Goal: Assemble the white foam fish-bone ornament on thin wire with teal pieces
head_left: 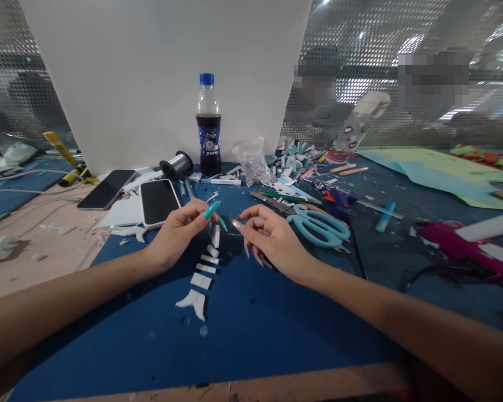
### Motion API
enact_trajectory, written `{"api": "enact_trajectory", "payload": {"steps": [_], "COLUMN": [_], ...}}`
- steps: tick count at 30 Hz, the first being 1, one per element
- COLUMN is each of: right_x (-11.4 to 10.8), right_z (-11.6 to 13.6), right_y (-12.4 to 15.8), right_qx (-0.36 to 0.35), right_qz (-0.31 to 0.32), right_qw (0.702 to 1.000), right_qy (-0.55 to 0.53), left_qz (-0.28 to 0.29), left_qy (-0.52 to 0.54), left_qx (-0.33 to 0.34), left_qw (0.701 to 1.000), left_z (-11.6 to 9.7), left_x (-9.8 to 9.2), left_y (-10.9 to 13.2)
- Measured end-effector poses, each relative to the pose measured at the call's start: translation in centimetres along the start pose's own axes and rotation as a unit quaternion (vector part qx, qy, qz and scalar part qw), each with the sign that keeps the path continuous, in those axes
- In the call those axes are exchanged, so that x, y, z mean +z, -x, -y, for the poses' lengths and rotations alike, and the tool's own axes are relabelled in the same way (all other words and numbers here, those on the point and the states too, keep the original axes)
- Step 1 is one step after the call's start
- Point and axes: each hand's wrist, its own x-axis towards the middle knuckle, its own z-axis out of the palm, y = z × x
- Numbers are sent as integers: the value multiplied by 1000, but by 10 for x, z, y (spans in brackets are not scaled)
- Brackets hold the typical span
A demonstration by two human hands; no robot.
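Note:
My left hand [180, 231] is closed near the middle of the blue mat [272, 329]; long teal nails show at its fingertips, and what it pinches is too small to name. Just to its right, my right hand [272, 237] has thumb and forefinger together, with a thin strand faintly visible at the tips. The two hands are a small gap apart. Below them lies a curved row of white flat pieces [201, 280], ending in a forked white tail-shaped piece [195, 302]. The top of the row is partly behind my left fingers.
Light blue scissors [321, 225] lie right of my right hand. Two phones [159, 202], a wire spool [178, 166], a Pepsi bottle [209, 134] and a scrap heap [297, 159] stand behind. Magenta glue gun [469, 245] at right.

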Motion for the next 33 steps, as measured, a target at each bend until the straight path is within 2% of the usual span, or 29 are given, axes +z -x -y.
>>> {"api": "enact_trajectory", "payload": {"steps": [11, 16, 21, 25, 33], "right_x": [0, -4, -4, -2, -4], "right_z": [-3, -4, 0, 0, -9], "right_y": [-2, -2, 0, 0, -2], "right_qx": [23, 0, -13, -7, -4], "right_qz": [2, 36, 75, 98, 134], "right_qw": [1000, 999, 995, 991, 987], "right_qy": [-18, -30, 57, 96, 91], "left_qz": [8, 29, 32, 58, 127], "left_qy": [47, 80, 96, 79, 65], "left_qx": [-57, -64, -62, -56, -57], "left_qw": [997, 994, 993, 994, 988], "left_z": [2, 0, 0, 0, 0], "left_x": [2, 3, 3, 2, 0], "left_y": [-1, 0, 0, 1, 3]}}
